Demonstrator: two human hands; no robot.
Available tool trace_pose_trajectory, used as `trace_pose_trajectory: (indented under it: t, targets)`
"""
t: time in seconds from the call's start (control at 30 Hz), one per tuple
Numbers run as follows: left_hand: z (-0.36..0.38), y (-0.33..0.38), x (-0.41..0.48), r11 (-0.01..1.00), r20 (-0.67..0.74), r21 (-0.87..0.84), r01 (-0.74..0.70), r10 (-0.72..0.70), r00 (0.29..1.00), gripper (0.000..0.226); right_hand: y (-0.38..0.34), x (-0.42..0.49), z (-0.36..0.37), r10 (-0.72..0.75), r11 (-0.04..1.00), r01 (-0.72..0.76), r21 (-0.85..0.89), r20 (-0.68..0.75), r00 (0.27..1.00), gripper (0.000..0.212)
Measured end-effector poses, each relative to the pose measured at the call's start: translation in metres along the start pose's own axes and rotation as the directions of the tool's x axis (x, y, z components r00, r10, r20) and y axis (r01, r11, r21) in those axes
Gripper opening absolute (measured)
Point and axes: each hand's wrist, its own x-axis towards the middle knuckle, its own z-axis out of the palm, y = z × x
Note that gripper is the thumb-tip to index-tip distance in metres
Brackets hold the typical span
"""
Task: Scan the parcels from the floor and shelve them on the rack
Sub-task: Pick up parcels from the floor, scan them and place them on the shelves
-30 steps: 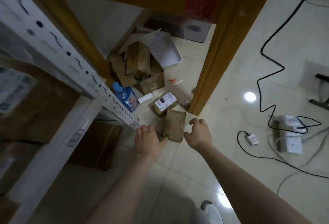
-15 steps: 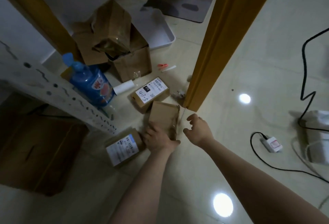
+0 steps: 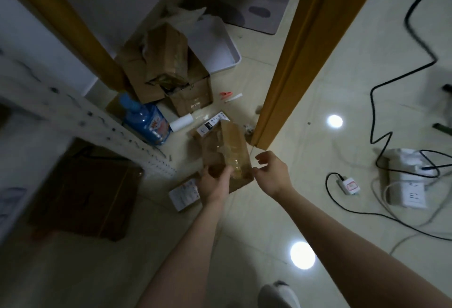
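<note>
Brown cardboard parcel [image 3: 227, 151], oblong and bound in glossy clear tape, is off the pale tiled floor [image 3: 244, 234]. It is held tilted in front of the person, beside the foot of the yellow wooden door frame [image 3: 293, 63]. The left hand [image 3: 215, 183] grasps its near left corner, with the fingers wrapped over the upper face. The right hand [image 3: 271, 173] grasps nothing; its fingers are loosely curled and its thumb tip is at the parcel's near right corner, where contact cannot be confirmed.

Change noted: half a second ago this parcel rested low by the door frame with the left hand only just on its near edge. It now stands higher and overlaps the small white-labelled box [image 3: 210, 124] behind it. A second flat parcel with a white label [image 3: 183, 194] lies on the floor just beneath the left wrist.

Assessment: the pick-up appears complete and scanning has not begun. The face shown is plain cardboard with tape glare, with no label visible, so the parcel probably needs turning. No scanner is in view. The white perforated rack upright [image 3: 97, 117] stands to the left, above a large dark carton [image 3: 85, 192], so shelving looks within reach. At least two labelled parcels remain on the floor.
</note>
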Motion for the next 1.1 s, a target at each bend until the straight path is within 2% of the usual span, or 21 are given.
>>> trace_pose_trajectory:
  t: [0.07, 0.13, 0.17, 0.27, 0.37, 0.53, 0.63, 0.77, 0.8, 0.93, 1.0, 1.1]
  targets:
    - [-0.030, 0.034, -0.036, 0.978, -0.016, -0.194, 0.075, -0.080, 0.997, 0.046, -0.036, -0.033, -0.019, 0.014, 0.998, -0.012, 0.063, -0.024, 1.000, 0.038]
    - [-0.064, 0.068, -0.076, 0.894, 0.063, -0.394, 0.213, -0.205, 0.977, 0.025, -0.076, -0.072, -0.040, 0.049, 0.984, -0.042, 0.173, -0.038, 0.998, 0.034]
    - [-0.083, 0.086, -0.098, 0.840, 0.118, -0.469, 0.274, -0.248, 0.962, 0.022, -0.097, -0.092, -0.052, 0.067, 0.969, -0.056, 0.242, -0.040, 0.997, 0.032]
    - [-0.142, 0.135, -0.170, 0.686, 0.245, -0.627, 0.370, -0.278, 0.929, 0.035, -0.155, -0.157, -0.087, 0.126, 0.894, -0.096, 0.438, -0.041, 0.991, 0.024]
    - [-0.201, 0.186, -0.249, 0.546, 0.380, -0.705, 0.453, -0.248, 0.891, 0.047, -0.210, -0.224, -0.123, 0.179, 0.790, -0.142, 0.597, -0.003, 0.984, 0.022]
    - [-0.285, 0.261, -0.356, 0.427, 0.528, -0.735, 0.527, -0.127, 0.840, 0.057, -0.284, -0.329, -0.184, 0.170, 0.604, -0.143, 0.784, 0.049, 0.984, 0.018]
    - [-0.318, 0.291, -0.413, 0.438, 0.574, -0.718, 0.540, -0.066, 0.816, 0.065, -0.319, -0.386, -0.214, 0.110, 0.473, -0.135, 0.871, 0.094, 0.990, 0.025]
    - [-0.355, 0.310, -0.475, 0.485, 0.577, -0.723, 0.493, 0.031, 0.816, 0.079, -0.355, -0.450, -0.241, -0.050, 0.398, -0.085, 0.913, 0.114, 0.992, 0.042]
    - [-0.364, 0.310, -0.487, 0.498, 0.568, -0.729, 0.469, 0.057, 0.821, 0.084, -0.361, -0.463, -0.247, -0.083, 0.400, -0.075, 0.913, 0.118, 0.990, 0.044]
    - [-0.403, 0.304, -0.521, 0.543, 0.553, -0.730, 0.414, 0.114, 0.826, 0.092, -0.377, -0.502, -0.256, -0.196, 0.427, -0.054, 0.903, 0.151, 0.969, 0.034]
    - [-0.420, 0.303, -0.531, 0.561, 0.556, -0.719, 0.409, 0.112, 0.824, 0.086, -0.383, -0.514, -0.253, -0.204, 0.427, -0.052, 0.903, 0.152, 0.967, 0.036]
    - [-0.441, 0.304, -0.536, 0.606, 0.451, -0.726, 0.325, 0.062, 0.890, 0.070, -0.392, -0.527, -0.247, -0.212, 0.422, -0.017, 0.907, 0.117, 0.970, 0.046]
